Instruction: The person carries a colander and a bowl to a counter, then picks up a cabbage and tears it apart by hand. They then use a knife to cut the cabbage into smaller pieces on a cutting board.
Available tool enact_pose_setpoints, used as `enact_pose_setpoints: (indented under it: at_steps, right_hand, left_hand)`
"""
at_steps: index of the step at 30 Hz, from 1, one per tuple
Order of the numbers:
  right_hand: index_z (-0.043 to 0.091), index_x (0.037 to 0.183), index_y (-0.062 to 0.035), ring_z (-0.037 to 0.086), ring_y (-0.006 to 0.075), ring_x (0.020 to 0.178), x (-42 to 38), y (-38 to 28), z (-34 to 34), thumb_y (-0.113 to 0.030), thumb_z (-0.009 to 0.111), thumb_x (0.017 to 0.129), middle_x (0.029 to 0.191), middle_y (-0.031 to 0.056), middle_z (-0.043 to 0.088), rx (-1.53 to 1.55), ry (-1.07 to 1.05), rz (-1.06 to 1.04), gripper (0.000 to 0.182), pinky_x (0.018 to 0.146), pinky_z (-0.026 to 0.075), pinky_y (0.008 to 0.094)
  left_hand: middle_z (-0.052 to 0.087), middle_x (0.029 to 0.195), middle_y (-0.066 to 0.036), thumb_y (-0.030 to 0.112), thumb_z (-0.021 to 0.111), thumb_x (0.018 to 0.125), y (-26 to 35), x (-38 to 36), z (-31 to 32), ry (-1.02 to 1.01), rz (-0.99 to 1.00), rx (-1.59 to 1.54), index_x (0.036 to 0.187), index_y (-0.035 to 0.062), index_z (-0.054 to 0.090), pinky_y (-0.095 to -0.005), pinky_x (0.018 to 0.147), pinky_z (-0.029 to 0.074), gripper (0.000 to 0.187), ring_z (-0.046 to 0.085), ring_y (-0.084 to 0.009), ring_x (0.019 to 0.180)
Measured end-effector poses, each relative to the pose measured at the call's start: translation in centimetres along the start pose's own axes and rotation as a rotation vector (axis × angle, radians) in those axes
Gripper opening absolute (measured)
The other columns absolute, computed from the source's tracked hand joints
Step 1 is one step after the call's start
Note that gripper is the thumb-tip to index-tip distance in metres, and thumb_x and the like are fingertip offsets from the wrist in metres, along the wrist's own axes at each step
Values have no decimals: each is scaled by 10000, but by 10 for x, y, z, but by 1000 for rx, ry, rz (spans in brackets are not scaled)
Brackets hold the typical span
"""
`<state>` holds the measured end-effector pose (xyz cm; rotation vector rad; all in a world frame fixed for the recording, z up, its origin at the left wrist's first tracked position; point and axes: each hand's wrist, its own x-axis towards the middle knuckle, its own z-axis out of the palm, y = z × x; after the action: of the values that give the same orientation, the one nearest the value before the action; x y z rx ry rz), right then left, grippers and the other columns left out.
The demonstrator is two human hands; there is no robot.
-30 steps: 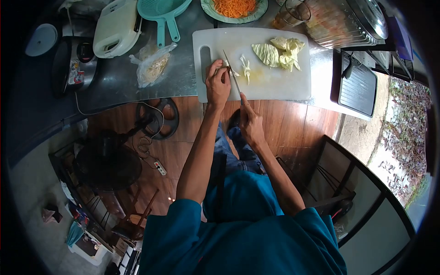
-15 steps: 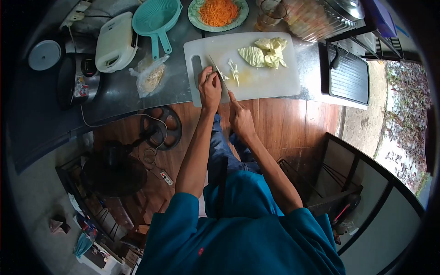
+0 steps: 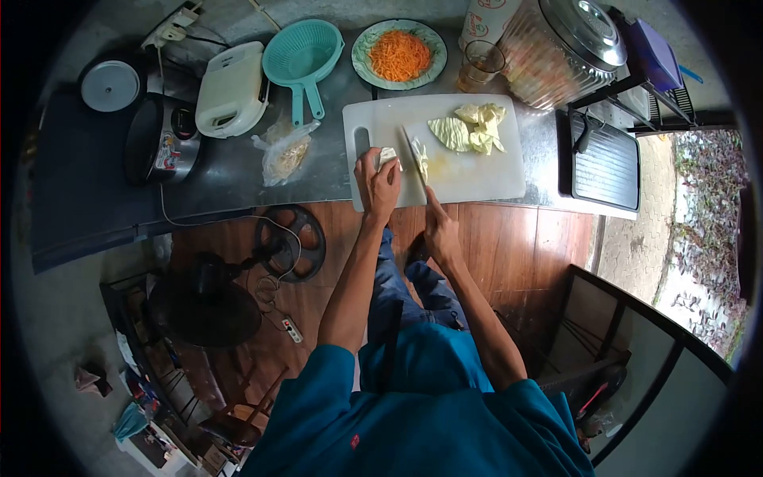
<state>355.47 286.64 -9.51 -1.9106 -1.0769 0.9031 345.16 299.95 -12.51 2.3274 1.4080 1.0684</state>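
On the white cutting board, my left hand is closed on a small pale piece of cabbage near the board's handle slot. My right hand grips a knife at the board's front edge, its blade pointing up and to the left. Thin cut cabbage strips lie just right of the blade. Larger cabbage leaves rest at the board's back right.
Behind the board are a plate of shredded carrot, a glass and a large lidded jar. A plastic bag, green colander and white appliance stand left; a grill pan lies right.
The knife has moved away from my left hand to the right, beside the cut strips. The cabbage piece at my left fingers now shows more. The whole view has shifted slightly.
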Motion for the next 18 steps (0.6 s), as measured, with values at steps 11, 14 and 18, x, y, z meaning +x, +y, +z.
enact_pose_setpoints:
  at_steps: [11,14,18]
  right_hand:
    - [467,1431,-126,361,215,508,-3,-19,4,-138,477,1011,647,237,408,45,-14,-22,420,494,367,366]
    - [469,1431,-126,354,204,504,-3,-16,9,-142,468,1015,633,230,406,19,2,-34,416,491,369,366]
    - [472,1430,-127,360,196,504,-6,-14,11,-117,472,1012,619,220,397,41,56,-75,418,490,372,367]
  left_hand:
    - [603,1086,-128,32,715,794,-13,2,24,-45,-133,-167,1017,-17,678,-402,875,482,231,572,-334,1023]
    - [604,1106,-119,39,724,785,-14,3,25,-34,-96,-149,1048,-29,657,-412,880,480,280,568,-331,1032]
    - [606,1114,-117,11,697,790,-10,6,23,-28,-92,-153,1043,-30,655,-419,888,480,260,564,-331,1040]
